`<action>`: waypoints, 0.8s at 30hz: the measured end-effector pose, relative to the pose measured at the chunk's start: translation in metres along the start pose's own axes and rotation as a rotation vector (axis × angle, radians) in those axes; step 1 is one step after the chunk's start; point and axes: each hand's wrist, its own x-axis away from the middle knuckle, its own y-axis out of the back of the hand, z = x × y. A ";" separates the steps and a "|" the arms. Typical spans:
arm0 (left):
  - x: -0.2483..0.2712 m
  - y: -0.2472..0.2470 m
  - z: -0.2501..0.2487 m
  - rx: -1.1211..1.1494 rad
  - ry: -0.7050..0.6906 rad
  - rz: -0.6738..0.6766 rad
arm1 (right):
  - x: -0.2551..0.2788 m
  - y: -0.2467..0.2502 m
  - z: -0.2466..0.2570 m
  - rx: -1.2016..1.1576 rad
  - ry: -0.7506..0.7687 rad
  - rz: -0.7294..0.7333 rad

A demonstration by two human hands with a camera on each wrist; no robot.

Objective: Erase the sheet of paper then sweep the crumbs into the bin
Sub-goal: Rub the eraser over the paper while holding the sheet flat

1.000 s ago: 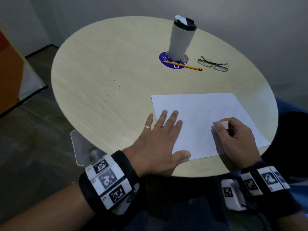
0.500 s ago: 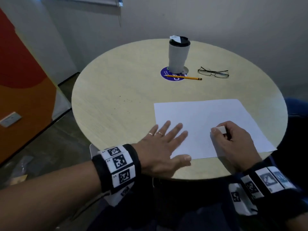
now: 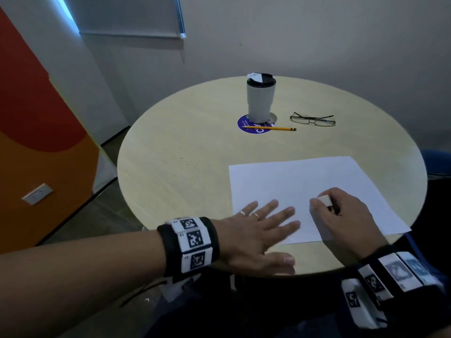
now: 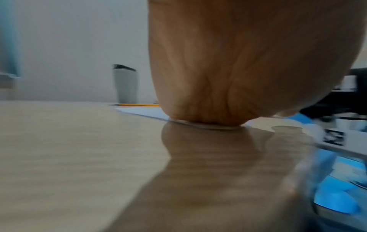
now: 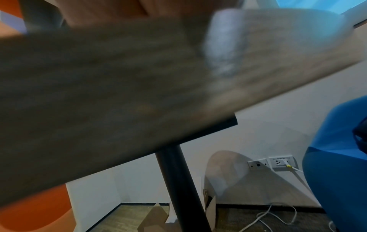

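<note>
A white sheet of paper (image 3: 310, 189) lies on the near right part of the round wooden table (image 3: 183, 142). My left hand (image 3: 266, 228) lies flat with fingers spread on the sheet's near left corner, holding it down. My right hand (image 3: 341, 215) pinches a small white eraser (image 3: 325, 200) against the sheet near its front edge. Dark crumbs (image 3: 190, 164) are scattered on the bare wood left of the sheet. In the left wrist view the heel of my left hand (image 4: 238, 70) presses the paper (image 4: 147, 112). No bin shows in the head view.
At the back of the table stand a grey tumbler (image 3: 260, 98) on a blue coaster (image 3: 246, 124), a yellow pencil (image 3: 271, 128) and glasses (image 3: 312, 119). A blue chair (image 5: 337, 157), a cardboard box (image 5: 155, 218) and a cable lie beneath the table by its black leg (image 5: 178, 188).
The head view has tilted up, so more wall and floor show. My left hand has slid slightly right onto the paper; my right hand keeps the eraser on the sheet.
</note>
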 end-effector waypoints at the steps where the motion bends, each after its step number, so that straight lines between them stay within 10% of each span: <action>1: 0.003 0.004 0.015 0.004 0.055 0.001 | -0.001 0.001 0.000 -0.006 -0.008 0.009; 6: 0.019 0.013 0.079 0.005 0.510 -0.066 | -0.002 0.000 0.001 -0.014 -0.030 0.024; 13: 0.027 -0.005 0.038 -0.148 -0.104 -0.059 | -0.003 0.000 0.000 0.016 -0.047 0.031; 21: 0.019 0.023 0.131 -0.077 0.491 -0.036 | -0.008 0.001 0.000 0.038 -0.044 0.046; 24: 0.019 0.026 0.117 -0.081 0.415 -0.067 | -0.009 0.002 -0.001 0.029 -0.035 0.051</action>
